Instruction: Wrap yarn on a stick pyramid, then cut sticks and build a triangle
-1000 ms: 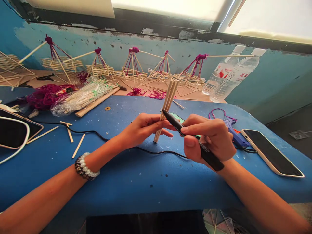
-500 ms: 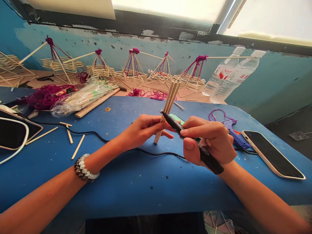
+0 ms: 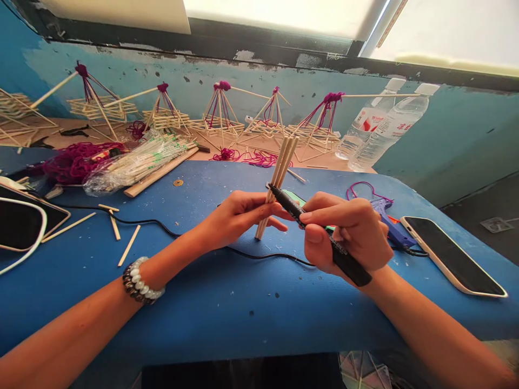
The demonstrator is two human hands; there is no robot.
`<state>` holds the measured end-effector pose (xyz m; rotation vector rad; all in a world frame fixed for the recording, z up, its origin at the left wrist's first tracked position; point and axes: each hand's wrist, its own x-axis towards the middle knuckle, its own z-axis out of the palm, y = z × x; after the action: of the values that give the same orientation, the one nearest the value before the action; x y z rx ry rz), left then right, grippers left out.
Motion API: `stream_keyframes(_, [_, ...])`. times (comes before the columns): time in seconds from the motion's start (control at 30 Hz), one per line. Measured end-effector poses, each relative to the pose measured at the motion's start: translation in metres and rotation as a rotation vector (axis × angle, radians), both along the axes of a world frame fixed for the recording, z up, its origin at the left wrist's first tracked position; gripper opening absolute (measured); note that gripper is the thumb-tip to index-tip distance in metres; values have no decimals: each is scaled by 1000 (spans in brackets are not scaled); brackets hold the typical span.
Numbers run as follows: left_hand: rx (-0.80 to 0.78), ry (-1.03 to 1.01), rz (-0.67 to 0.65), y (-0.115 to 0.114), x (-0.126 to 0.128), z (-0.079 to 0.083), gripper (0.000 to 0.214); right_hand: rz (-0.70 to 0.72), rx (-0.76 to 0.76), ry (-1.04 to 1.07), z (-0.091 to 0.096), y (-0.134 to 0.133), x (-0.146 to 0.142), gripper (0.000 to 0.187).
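Note:
My left hand [image 3: 239, 219] grips a small bundle of thin wooden sticks [image 3: 284, 162], which stands tilted with its lower end at the blue tabletop [image 3: 194, 313]. A black marker [image 3: 346, 265] is held in my right hand [image 3: 348, 232], its cap off the tip. The marker's tip touches or nearly touches the sticks just above my left fingers; which of the two, I cannot tell. Behind my hands, partly hidden, lies a green-screened object [image 3: 294, 197]. A black cable [image 3: 267, 256] runs across the table beneath both hands.
On the right lie a phone [image 3: 454, 256] and a blue glue gun [image 3: 395, 221]. Water bottles [image 3: 399, 127] stand behind. Bagged sticks [image 3: 141, 159], purple yarn [image 3: 77, 162] and loose cut sticks [image 3: 130, 246] are at left. Stick frames tied with yarn [image 3: 221, 105] line the wall.
Almost nothing differs. My right hand and the marker have shifted very slightly; both hands keep their holds, and the view has moved a little.

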<state>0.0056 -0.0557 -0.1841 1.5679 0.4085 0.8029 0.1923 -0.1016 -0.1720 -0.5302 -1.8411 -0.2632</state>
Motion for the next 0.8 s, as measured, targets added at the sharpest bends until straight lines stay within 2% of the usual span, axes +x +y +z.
stream_keyframes(0.23, [-17,0,13,-1,1,2,46,28,62,61,0,4,0,14])
stream_keyframes(0.43, [-33,19,16,0,0,1,47,-27,47,40,-4,4,1,20])
stream_keyframes(0.67, [-58,0,17,2,-2,-2,41,23,25,70,-1,2,2,16])
stream_keyframes(0.8, [-80,-56,-3,1,0,-2,37,-14,-31,78,3,-2,5,16])
